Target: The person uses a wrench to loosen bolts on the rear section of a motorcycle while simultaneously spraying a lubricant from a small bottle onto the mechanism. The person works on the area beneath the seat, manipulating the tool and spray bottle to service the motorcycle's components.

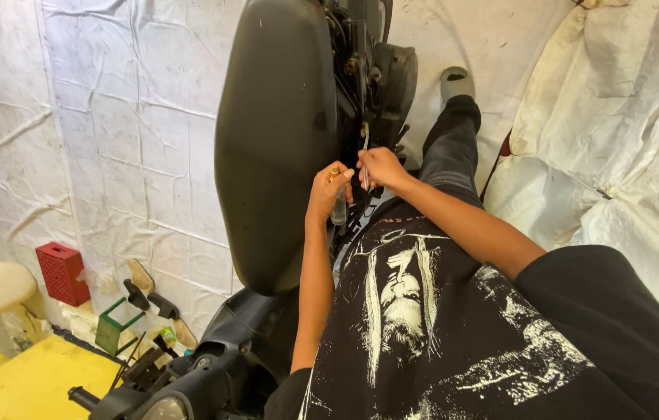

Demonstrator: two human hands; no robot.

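**Both hands at the scooter engine bay**

The left hand (328, 189) is closed, pinching a small brass-coloured part (334, 172) between fingertips. The right hand (380, 166) is closed around a slim metal tool (364, 148), its tip at the dark engine parts (368, 74) at 12 o'clock. The raised black seat (275, 140) stands at 9 o'clock, just beside the left hand. A red perforated box (61, 272) and a green frame (115, 327) lie at 8 o'clock, against white sheeting (112, 117)

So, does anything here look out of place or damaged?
The scooter's black seat is tipped up, leaving the parts beneath open. The left hand and right hand hold small tools there. The white floor sheet is wrinkled. I see no spill and no clear damage.
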